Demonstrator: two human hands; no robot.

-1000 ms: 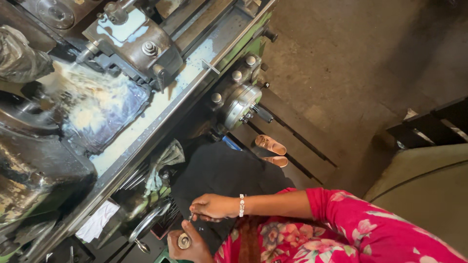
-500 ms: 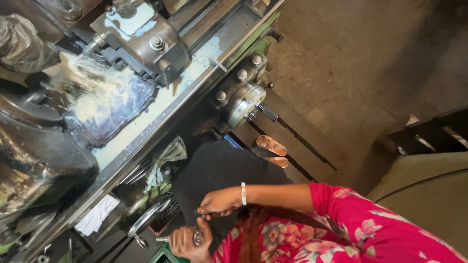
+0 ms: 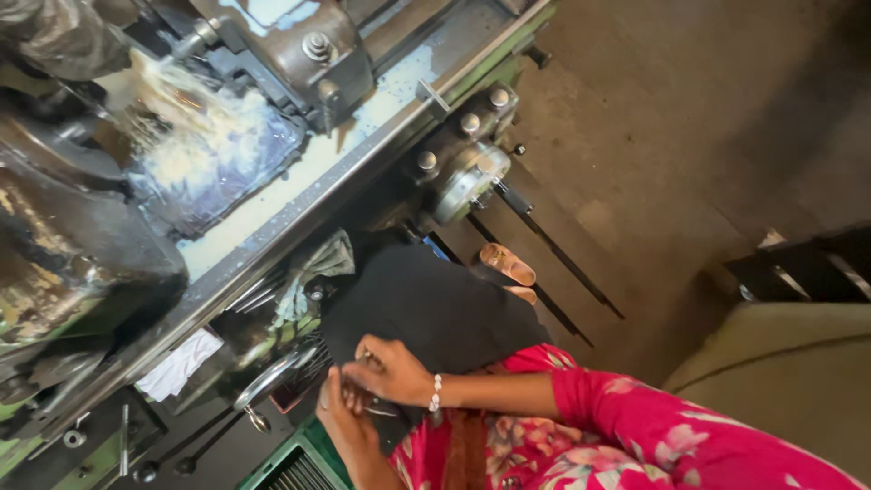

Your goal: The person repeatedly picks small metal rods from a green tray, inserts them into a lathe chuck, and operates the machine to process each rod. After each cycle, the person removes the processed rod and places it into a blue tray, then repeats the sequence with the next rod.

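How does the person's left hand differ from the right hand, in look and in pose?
The right hand has a white bead bracelet at its wrist, while the left hand has a bare wrist. The right hand's fingers are curled, but the left hand's fingers seem stretched out. The right hand lies over the left hand. Both hands meet beside the black cloth, near the metal handwheel.
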